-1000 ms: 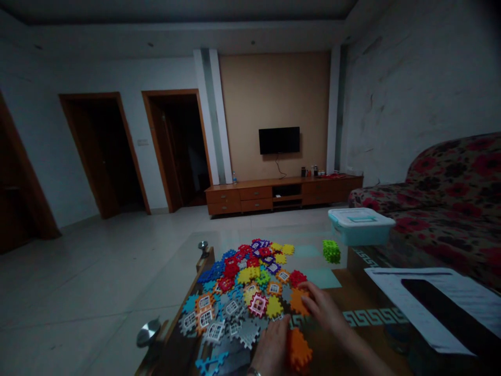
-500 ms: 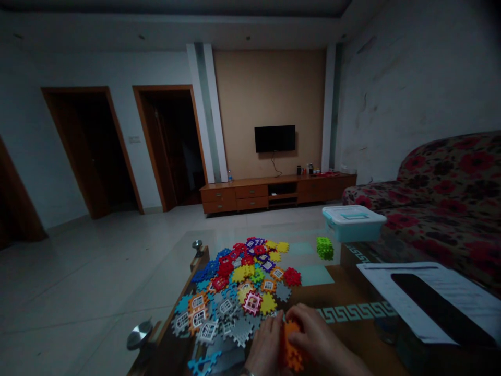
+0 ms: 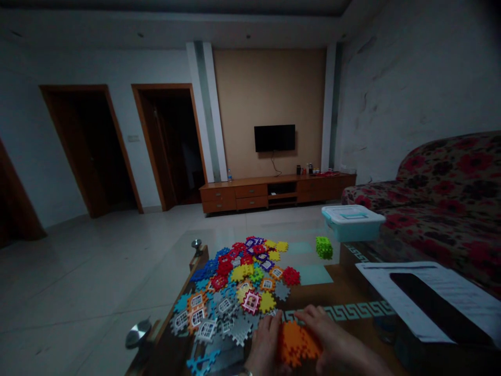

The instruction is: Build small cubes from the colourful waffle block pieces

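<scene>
Dim living room, and everything is happening at the near edge of a glass-topped coffee table (image 3: 313,274). Both hands are closing around a cluster of orange toothed tiles (image 3: 296,342) lying on the table: the left hand (image 3: 266,342) is pressing in against its left edge, fingers curled onto the plastic, while the right hand (image 3: 334,339) is lying over its right side, fingers wrapping the top edge. Between the two, the orange pieces are sitting pinched and flat on the surface, right at the bottom of the view.

Just beyond the knuckles, a loose pile of coloured interlocking tiles (image 3: 238,282) is spreading toward the far end: grey, orange, yellow, red, blue, purple, some with little window cut-outs. Farther back and to the right, a green cube of tiles (image 3: 324,247) is standing alone, and past it a lidded teal storage box (image 3: 353,222). At right, a dark phone (image 3: 434,308) is resting on printed papers (image 3: 395,297), with a floral sofa (image 3: 450,193) alongside.
</scene>
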`<action>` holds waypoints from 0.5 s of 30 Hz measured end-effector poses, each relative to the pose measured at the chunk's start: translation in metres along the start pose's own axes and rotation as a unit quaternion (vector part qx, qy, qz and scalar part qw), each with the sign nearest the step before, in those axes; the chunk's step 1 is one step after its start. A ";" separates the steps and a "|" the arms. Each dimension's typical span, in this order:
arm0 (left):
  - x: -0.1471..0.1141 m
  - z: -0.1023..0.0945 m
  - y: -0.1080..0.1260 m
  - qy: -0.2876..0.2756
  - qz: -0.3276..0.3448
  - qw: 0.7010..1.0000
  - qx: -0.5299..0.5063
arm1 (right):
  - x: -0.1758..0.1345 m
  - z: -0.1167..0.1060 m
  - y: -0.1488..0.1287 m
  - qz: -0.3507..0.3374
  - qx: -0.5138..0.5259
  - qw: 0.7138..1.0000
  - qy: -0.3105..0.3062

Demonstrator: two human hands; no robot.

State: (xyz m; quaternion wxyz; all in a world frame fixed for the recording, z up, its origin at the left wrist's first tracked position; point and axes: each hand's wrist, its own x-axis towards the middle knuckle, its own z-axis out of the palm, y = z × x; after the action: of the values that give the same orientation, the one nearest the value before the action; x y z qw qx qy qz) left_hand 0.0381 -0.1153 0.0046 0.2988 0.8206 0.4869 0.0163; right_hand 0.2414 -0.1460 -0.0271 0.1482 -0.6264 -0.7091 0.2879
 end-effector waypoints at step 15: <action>0.010 0.011 -0.014 0.075 0.096 0.985 -0.125 | 0.013 0.015 -0.035 -0.107 0.111 0.986 0.061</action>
State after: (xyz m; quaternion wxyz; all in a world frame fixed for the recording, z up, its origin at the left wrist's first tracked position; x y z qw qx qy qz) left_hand 0.0354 -0.1078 -0.0146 0.3586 0.8161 0.4214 0.1669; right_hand 0.2028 -0.1386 -0.0198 0.2899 -0.5431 -0.7250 0.3088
